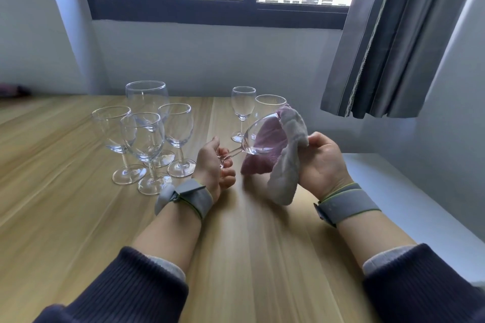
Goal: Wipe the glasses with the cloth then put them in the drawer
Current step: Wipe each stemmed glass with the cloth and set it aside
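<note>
My left hand [214,164] grips the stem and foot of a clear wine glass [256,140], which lies tilted with its bowl pointing right. My right hand [324,162] holds a pink and grey cloth [284,165] pushed into and folded around the bowl. Several more stemmed glasses [147,136] stand upright in a cluster on the wooden table [249,257] left of my hands. Behind the held glass stand two others, a small wine glass [242,110] and a ribbed glass [267,105] partly hidden by the cloth. No drawer is in view.
A white ledge [409,199] runs along the table's right side. A grey curtain [393,42] hangs above it beside a dark-framed window [223,10]. Bare table lies in front of my forearms.
</note>
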The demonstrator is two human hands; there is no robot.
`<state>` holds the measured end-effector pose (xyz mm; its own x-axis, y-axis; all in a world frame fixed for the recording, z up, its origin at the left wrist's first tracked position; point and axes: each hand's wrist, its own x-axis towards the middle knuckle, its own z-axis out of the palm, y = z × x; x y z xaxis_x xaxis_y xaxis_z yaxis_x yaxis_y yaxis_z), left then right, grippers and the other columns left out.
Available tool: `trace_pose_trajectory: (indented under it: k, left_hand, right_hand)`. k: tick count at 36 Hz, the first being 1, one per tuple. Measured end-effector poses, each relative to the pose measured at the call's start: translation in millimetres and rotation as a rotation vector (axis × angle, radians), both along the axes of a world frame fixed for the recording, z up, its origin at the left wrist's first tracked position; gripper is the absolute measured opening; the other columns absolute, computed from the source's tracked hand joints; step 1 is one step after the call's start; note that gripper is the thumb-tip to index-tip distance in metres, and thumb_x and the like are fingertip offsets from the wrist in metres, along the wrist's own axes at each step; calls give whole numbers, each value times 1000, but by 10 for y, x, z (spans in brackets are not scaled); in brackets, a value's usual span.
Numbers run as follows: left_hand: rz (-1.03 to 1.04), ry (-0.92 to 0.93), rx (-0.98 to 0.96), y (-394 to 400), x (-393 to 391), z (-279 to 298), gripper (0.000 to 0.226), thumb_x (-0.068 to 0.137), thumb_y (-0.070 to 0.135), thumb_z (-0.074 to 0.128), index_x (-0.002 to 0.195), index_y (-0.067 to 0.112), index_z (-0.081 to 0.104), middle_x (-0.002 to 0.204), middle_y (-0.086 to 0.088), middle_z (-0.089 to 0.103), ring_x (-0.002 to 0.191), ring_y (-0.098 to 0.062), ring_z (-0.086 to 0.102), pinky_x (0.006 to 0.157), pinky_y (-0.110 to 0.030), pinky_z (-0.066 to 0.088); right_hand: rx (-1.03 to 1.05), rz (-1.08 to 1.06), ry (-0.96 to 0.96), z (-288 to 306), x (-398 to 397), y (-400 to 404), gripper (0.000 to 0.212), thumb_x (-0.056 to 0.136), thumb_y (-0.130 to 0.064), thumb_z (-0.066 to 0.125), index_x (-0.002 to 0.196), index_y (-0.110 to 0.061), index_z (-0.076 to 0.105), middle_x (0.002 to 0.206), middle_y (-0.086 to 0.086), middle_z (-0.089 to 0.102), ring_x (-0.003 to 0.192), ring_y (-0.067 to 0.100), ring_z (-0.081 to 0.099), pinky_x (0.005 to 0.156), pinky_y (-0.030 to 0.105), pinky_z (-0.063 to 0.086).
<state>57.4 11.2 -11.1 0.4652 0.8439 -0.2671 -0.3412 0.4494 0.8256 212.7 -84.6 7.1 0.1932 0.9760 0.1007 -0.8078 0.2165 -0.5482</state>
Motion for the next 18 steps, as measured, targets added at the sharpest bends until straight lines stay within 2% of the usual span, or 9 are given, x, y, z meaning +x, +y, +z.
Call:
trace_pose_trajectory:
  k: [3, 5, 7, 8, 10, 12, 14, 16, 18]
  left_hand:
    - [-14, 5, -7, 3, -7, 3, 43, 100, 43, 33, 68, 16, 36, 48, 1, 29, 30, -7, 20, 35, -7, 13]
    - [-20, 6, -11, 9, -19, 9, 42, 100, 43, 34, 68, 16, 36, 49, 1, 29, 30, -7, 20, 35, -8, 13]
    - [-31, 15, -2, 12, -24, 15, 41, 100, 43, 34, 68, 16, 36, 49, 1, 29, 30, -7, 21, 34, -8, 13]
    - [-37, 24, 7, 11, -24, 15, 42, 100, 43, 34, 68, 16, 36, 49, 1, 30, 30, -7, 21, 34, -8, 13]
    - [-53, 36, 32, 8, -23, 15, 42, 100, 42, 34, 68, 16, 38, 48, 1, 30, 30, -7, 22, 34, -8, 13]
    - [-76, 51, 85, -4, -21, 21, 43, 100, 42, 33, 67, 16, 38, 47, 3, 30, 30, -6, 22, 33, -8, 14]
    - [-96, 57, 148, -17, -14, 33, 43, 101, 41, 33, 66, 17, 39, 45, 4, 30, 30, -5, 21, 33, -8, 13]
    - [-102, 51, 187, -26, -7, 46, 44, 101, 40, 34, 65, 17, 39, 44, 5, 29, 29, -5, 21, 33, -8, 13]
    - [-94, 48, 214, -25, -8, 48, 44, 101, 41, 35, 64, 17, 39, 44, 5, 28, 30, -5, 20, 33, -8, 12]
  right_hand:
    - [-35, -15, -39, 56, -37, -1, 21, 58, 0, 48, 69, -5, 66, 58, 7, 62, 47, 18, 60, 52, 23, 54]
    - [-13, 26, -40, 63, -17, 3, 23, 60, -1, 52, 74, -8, 68, 61, 5, 63, 50, 16, 61, 55, 22, 54]
    - [-15, 40, -67, 37, 7, 23, 32, 71, -2, 54, 99, -12, 66, 76, 4, 69, 68, 14, 66, 70, 23, 55]
    - [-30, 49, -88, 9, 18, 45, 39, 73, -2, 61, 111, -11, 62, 88, 5, 71, 84, 15, 67, 86, 24, 53]
    - [-106, 52, -161, -22, -10, 70, 60, 66, -4, 78, 122, -8, 58, 110, 10, 66, 109, 20, 59, 107, 33, 41]
    - [-145, 70, -277, -50, -63, 65, 41, 68, -10, 75, 106, -7, 62, 102, 11, 67, 96, 23, 66, 94, 39, 51]
    - [-254, -51, -386, 37, -180, 30, 17, 84, -8, 55, 100, -5, 59, 84, 8, 69, 77, 17, 68, 71, 26, 57]
    - [-372, -305, -422, -94, -222, 105, 31, 97, 1, 34, 123, 7, 50, 88, 9, 60, 89, 15, 55, 65, 13, 46]
    - [-443, -461, -500, -290, -294, 171, 35, 100, -1, 34, 131, 12, 44, 89, 11, 63, 108, 23, 50, 69, 11, 46]
